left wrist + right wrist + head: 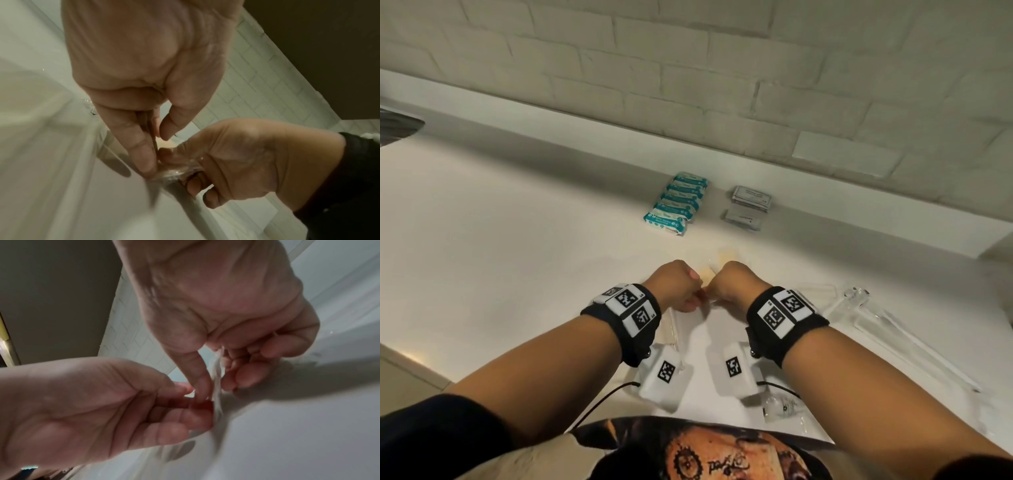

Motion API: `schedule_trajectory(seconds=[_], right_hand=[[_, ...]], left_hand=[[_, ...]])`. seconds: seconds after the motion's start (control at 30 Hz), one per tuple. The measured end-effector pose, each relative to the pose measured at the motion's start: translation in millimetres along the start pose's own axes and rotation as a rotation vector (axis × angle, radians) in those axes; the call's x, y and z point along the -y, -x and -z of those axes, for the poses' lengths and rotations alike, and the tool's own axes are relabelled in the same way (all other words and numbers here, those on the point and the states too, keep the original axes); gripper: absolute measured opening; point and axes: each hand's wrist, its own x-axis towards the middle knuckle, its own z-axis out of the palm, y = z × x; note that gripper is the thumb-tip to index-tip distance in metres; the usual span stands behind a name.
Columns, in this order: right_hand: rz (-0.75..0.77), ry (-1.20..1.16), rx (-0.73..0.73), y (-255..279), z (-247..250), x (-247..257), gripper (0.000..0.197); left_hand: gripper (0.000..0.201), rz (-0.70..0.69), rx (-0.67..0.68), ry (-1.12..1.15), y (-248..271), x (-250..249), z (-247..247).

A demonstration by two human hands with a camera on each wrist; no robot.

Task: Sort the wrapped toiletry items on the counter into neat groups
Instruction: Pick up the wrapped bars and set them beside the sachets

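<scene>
Both hands meet over the middle of the white counter [517, 222]. My left hand [695, 297] and right hand [715, 296] each pinch one end of a small clear-wrapped pale item [707, 274], held just above the surface. In the left wrist view the left hand [157, 152] nips the crinkled clear wrapper [174, 173] between thumb and fingers. The right wrist view shows the right hand [216, 390] pinching the same wrapper [217, 363]. Near the wall lie a row of several teal packets [678, 202] and a pile of grey-white sachets [749, 204].
Long clear-wrapped items [876, 325] lie to the right of my right wrist. A small clear packet [784, 407] sits near the front edge, and another clear-wrapped item [672, 330] lies under my left wrist. A sink edge [397, 126] shows far left. A brick wall [722, 85] backs the counter.
</scene>
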Motion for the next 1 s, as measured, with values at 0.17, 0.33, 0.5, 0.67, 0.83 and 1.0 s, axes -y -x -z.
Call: schedule_trajectory(seconds=[0.17, 0.33, 0.5, 0.67, 0.83, 1.0], right_hand=[[0.0, 0.096, -0.114, -4.2, 1.5, 12.5, 0.009], [-0.057, 0.057, -0.205, -11.0, 23.0, 14.0, 0.01], [-0.108, 0.374, -0.22, -9.7, 35.3, -6.3, 0.042], [-0.159, 0.309, -0.208, -8.2, 40.4, -12.1, 0.049], [-0.251, 0.263, -0.224, -14.2, 32.2, -6.7, 0.04], [-0.248, 0.444, -0.26, -15.8, 23.3, -3.2, 0.062]], left_hand=[[0.015, 0.014, 0.026, 0.107, -4.5, -2.8, 2.9], [0.04, -0.048, 0.036, 0.057, -28.9, -20.2, 0.8], [0.06, -0.165, 0.043, -0.444, -60.7, -41.7, -10.3], [0.064, -0.178, 0.099, -0.775, -80.9, -60.3, -18.7], [0.059, -0.1, 0.203, -0.586, -83.8, -62.1, -22.5], [0.05, -0.172, 0.173, -0.641, -85.2, -53.2, -16.0]])
